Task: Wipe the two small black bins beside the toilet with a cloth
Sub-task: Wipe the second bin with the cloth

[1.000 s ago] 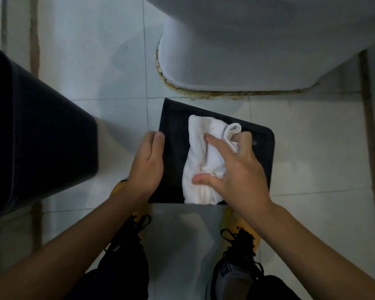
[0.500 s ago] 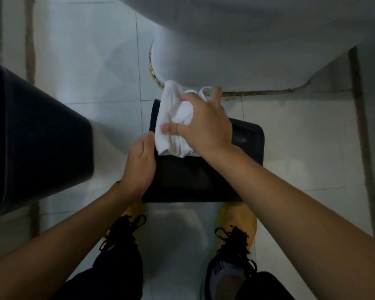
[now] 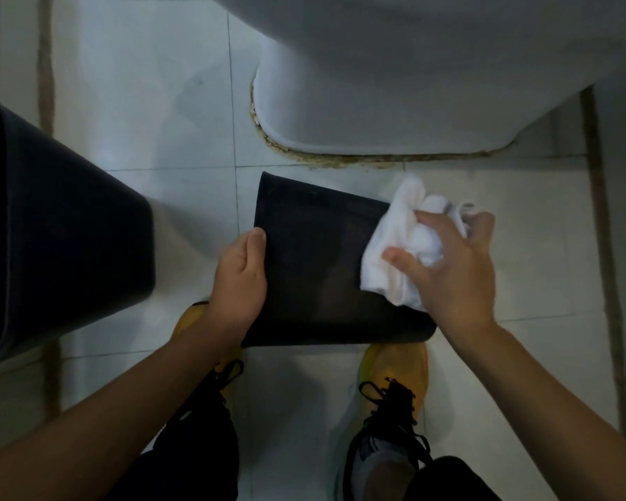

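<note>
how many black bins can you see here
2. One black bin lies on the floor in front of the toilet, held by the left hand while the right hand wipes it with the cloth. The second bin stands at far left, partly cut off.

One small black bin (image 3: 318, 269) lies on its side on the floor, broad face up. The crumpled white cloth (image 3: 402, 247) presses its right edge. The second black bin (image 3: 62, 233) stands far left.

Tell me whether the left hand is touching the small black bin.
Touching. The head view shows the left hand pressed against the left edge of the small black bin, its thumb lying on the dark surface.
</note>
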Available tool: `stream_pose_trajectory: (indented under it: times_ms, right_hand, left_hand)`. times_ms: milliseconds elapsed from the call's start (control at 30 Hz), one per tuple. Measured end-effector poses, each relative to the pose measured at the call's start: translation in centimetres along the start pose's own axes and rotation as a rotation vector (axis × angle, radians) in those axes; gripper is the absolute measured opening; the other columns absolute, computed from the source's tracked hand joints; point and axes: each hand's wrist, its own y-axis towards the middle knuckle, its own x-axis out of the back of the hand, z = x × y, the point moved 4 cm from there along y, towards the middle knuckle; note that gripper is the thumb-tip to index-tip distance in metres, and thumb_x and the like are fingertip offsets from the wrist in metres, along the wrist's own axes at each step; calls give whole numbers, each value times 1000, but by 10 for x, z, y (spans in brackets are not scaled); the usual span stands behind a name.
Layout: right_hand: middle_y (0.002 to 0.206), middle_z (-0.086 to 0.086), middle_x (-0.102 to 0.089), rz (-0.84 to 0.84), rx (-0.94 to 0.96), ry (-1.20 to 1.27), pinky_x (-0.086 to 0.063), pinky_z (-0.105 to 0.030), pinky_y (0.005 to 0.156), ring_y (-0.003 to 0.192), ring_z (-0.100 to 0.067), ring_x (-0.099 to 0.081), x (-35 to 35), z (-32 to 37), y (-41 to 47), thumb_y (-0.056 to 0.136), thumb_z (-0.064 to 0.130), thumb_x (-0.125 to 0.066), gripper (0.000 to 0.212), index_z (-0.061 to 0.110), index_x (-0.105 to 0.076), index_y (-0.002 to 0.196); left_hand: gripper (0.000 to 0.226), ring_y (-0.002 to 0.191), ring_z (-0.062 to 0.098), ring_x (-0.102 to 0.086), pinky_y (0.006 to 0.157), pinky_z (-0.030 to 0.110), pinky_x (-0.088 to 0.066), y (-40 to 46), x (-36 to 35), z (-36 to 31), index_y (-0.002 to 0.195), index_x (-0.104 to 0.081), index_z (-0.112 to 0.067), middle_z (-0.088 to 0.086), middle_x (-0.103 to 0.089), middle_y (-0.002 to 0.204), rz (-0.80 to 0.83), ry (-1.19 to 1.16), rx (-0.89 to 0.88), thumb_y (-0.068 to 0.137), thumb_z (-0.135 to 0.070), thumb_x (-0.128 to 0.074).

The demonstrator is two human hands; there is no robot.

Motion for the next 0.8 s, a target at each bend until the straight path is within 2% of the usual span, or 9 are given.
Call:
stream_pose_trajectory:
  times_ms: [67, 200, 267, 367, 433, 500, 600, 700, 800]
  right_hand:
    - [129, -5, -34, 39, 44, 13, -50, -32, 79, 106, -20, -49, 0, -3, -12, 69, 64, -74, 72, 31, -58, 130]
    - [122, -1, -34, 150, 287, 9, -50, -30, 76, 105, -23, -52, -19, 27, -37, 64, 64, -76, 73, 31, -61, 128]
    - [123, -2, -37, 174, 369, 4, -52, -32, 76, 106, -24, -54, -31, 48, -42, 64, 65, -75, 73, 32, -61, 127]
    - [122, -4, -41, 185, 394, 56, -55, -34, 74, 108, -23, -54, -40, 63, -37, 67, 65, -75, 69, 33, -61, 127]
    - [122, -1, -39, 200, 415, 88, -58, -36, 74, 109, -18, -50, -40, 57, -33, 71, 66, -71, 65, 35, -62, 127]
    - [121, 7, -34, 216, 385, 119, -57, -36, 78, 113, -12, -44, -35, 42, -29, 73, 64, -72, 62, 39, -61, 129]
    - [116, 15, -28, 156, 274, 126, -51, -29, 79, 109, -4, -39, -17, 9, -19, 70, 62, -73, 60, 41, -63, 126]
    - [117, 12, -29, 69, 162, 92, -45, -24, 81, 103, 0, -36, 4, -23, -11, 70, 64, -70, 62, 36, -62, 125]
    - [118, 8, -34, 29, 100, 44, -44, -25, 81, 100, -2, -39, 6, -26, -11, 72, 59, -75, 63, 31, -61, 127]
  left_hand:
    - [46, 89, 18, -64, 68, 23, -54, 1, -1, -1, 103, -61, -10, 11, -64, 99, 40, -26, 15, 106, -40, -26]
    - [34, 84, -2, -63, 64, 8, -50, 2, -4, -4, 106, -57, -27, -2, -63, 102, 105, -66, -3, 106, -39, -25]
    - [36, 80, 0, -63, 62, 10, -50, 2, -4, -4, 102, -58, -22, 0, -63, 98, 87, -59, 4, 106, -39, -26]
    - [43, 74, 7, -63, 57, 13, -50, 2, -2, -4, 99, -60, -10, 8, -63, 91, 56, -41, -8, 106, -37, -27]
    - [47, 79, 15, -65, 61, 21, -55, 3, -1, -3, 100, -61, -7, 12, -64, 91, 49, -17, -25, 106, -39, -27]
    - [49, 84, 23, -64, 64, 26, -56, 4, 0, -2, 98, -60, -5, 16, -64, 92, 42, 11, -40, 105, -40, -27]
    - [47, 80, 13, -63, 58, 15, -51, 4, 1, -2, 99, -60, -7, 12, -64, 93, 47, 22, -48, 106, -38, -26]
    - [46, 75, 4, -62, 58, 12, -49, 3, -1, -2, 99, -60, -8, 9, -63, 93, 43, 8, -53, 106, -38, -26]
    - [44, 82, 8, -62, 59, 9, -49, 3, -2, -2, 103, -59, -10, 7, -63, 95, 40, -15, -45, 106, -38, -25]
